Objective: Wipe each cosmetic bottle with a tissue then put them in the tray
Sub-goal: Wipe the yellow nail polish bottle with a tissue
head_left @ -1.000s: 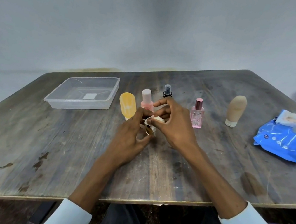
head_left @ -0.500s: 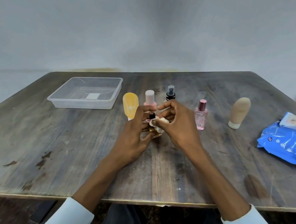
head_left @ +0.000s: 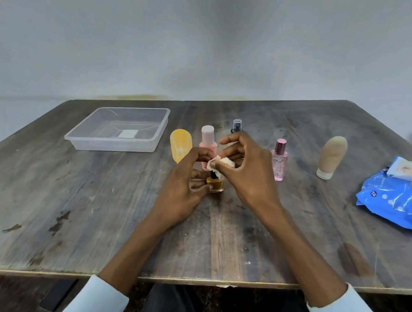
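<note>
Nearest in, the left hand [head_left: 185,179] had its grip curled round a small amber bottle [head_left: 215,184] just above the bench [head_left: 84,204], while the right hand [head_left: 245,170] pinched a crumpled tissue [head_left: 221,165] against the bottle's dark cap. It looked like glass: small, stiff, slick and breakable, best held low round the body as the tissue worked the neck. Beyond the hands, from ten o'clock round to two, waited an orange tube [head_left: 180,143], a pink bottle [head_left: 208,140], a black-capped spray bottle [head_left: 237,126], a clear pink perfume bottle [head_left: 279,159] and a beige tube [head_left: 331,157], all upright and apart. At three o'clock lay the blue wipes pack [head_left: 402,203]. Far out at ten o'clock the clear tray [head_left: 93,147] held no bottles, so this wipe looked like the first.
</note>
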